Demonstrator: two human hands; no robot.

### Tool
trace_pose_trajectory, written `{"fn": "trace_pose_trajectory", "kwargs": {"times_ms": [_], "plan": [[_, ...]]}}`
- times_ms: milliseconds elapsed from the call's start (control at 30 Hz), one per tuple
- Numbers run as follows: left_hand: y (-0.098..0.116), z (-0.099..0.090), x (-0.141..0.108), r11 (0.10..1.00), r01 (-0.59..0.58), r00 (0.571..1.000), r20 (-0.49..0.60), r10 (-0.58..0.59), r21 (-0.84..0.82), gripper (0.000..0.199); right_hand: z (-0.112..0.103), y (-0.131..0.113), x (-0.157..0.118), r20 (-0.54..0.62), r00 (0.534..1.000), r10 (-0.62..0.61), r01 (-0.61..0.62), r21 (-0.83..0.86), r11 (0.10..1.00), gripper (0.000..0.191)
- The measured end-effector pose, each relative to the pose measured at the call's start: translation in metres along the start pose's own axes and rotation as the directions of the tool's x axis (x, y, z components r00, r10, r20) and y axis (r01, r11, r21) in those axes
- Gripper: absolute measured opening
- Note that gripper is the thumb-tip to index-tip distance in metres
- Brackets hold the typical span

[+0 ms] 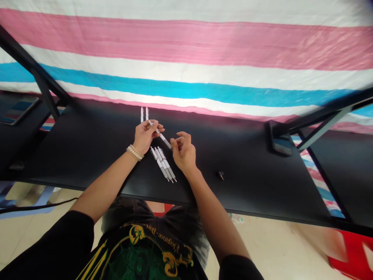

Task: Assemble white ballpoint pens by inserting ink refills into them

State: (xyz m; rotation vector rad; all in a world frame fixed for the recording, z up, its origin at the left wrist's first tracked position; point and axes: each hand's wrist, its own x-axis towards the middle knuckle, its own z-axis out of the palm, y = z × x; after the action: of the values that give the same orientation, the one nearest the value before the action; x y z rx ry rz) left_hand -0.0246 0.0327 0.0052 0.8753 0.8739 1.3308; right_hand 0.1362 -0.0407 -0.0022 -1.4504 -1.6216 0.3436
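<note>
My left hand is closed round a white and grey pen, which slants down to the right. Beside the pen's grey lower end is my right hand, its fingers curled in toward the thumb. Whether it touches the pen or pinches something small, I cannot make out. Below the hands, several similar pens lie side by side with their tips toward me. Two more white pens lie just beyond my left hand, their lower parts hidden by it.
The black table stretches to both sides, with a small dark piece right of my right forearm. Black metal supports rise at left and right. A striped sheet hangs behind. A red stool stands at the lower right.
</note>
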Motion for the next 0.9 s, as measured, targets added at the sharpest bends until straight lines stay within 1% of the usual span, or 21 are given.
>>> {"fn": "trace_pose_trajectory", "kwargs": {"times_ms": [67, 133, 233, 300, 367, 500, 567, 633, 700, 800, 867, 900], "plan": [[0.001, 0.0, 0.0, 0.999, 0.006, 1.0, 0.006, -0.006, -0.053, 0.031, 0.0, -0.001, 0.0, -0.017, 0.999, -0.033, 0.034, 0.012, 0.999, 0.035], [0.003, 0.0, 0.001, 0.994, 0.01, 1.0, 0.011, -0.009, -0.11, 0.03, 0.0, -0.002, 0.001, -0.013, 0.999, -0.053, 0.053, 0.013, 0.999, 0.037], [0.005, 0.0, 0.0, 0.986, 0.027, 0.999, 0.044, -0.02, -0.165, 0.029, 0.0, -0.001, 0.0, 0.06, 0.994, -0.089, 0.089, -0.007, 0.996, 0.026], [0.007, 0.0, 0.0, 0.984, 0.049, 0.997, 0.075, -0.037, -0.171, 0.028, 0.0, 0.0, 0.0, 0.083, 0.99, -0.116, 0.119, -0.031, 0.992, 0.021], [0.008, 0.0, -0.001, 0.984, 0.08, 0.993, 0.101, -0.065, -0.159, 0.028, 0.0, 0.001, -0.001, 0.075, 0.989, -0.131, 0.135, -0.047, 0.99, 0.02], [0.011, 0.001, -0.003, 0.981, 0.144, 0.982, 0.139, -0.125, -0.133, 0.029, -0.001, 0.0, -0.001, 0.07, 0.989, -0.13, 0.134, -0.051, 0.99, 0.019], [0.013, 0.004, -0.004, 0.972, 0.165, 0.978, 0.154, -0.139, -0.167, 0.026, -0.002, 0.0, -0.002, 0.074, 0.989, -0.131, 0.135, -0.051, 0.99, 0.019], [0.017, 0.007, -0.006, 0.948, 0.204, 0.972, 0.167, -0.167, -0.243, 0.022, -0.001, -0.001, -0.002, 0.08, 0.988, -0.133, 0.137, -0.048, 0.989, 0.02], [0.022, 0.009, -0.008, 0.901, 0.266, 0.96, 0.18, -0.215, -0.343, 0.021, 0.0, -0.001, -0.002, 0.093, 0.986, -0.136, 0.14, -0.038, 0.989, 0.022], [0.032, 0.007, -0.009, 0.815, 0.35, 0.936, 0.2, -0.288, -0.462, 0.041, 0.0, -0.002, -0.003, 0.14, 0.977, -0.159, 0.16, -0.001, 0.987, 0.032], [0.037, 0.002, -0.008, 0.777, 0.362, 0.932, 0.189, -0.309, -0.514, 0.051, 0.0, -0.002, -0.003, 0.169, 0.97, -0.173, 0.172, 0.02, 0.985, 0.037], [0.04, -0.001, -0.007, 0.765, 0.358, 0.933, 0.177, -0.313, -0.535, 0.051, 0.0, -0.002, -0.003, 0.174, 0.969, -0.174, 0.172, 0.022, 0.985, 0.036]]}}
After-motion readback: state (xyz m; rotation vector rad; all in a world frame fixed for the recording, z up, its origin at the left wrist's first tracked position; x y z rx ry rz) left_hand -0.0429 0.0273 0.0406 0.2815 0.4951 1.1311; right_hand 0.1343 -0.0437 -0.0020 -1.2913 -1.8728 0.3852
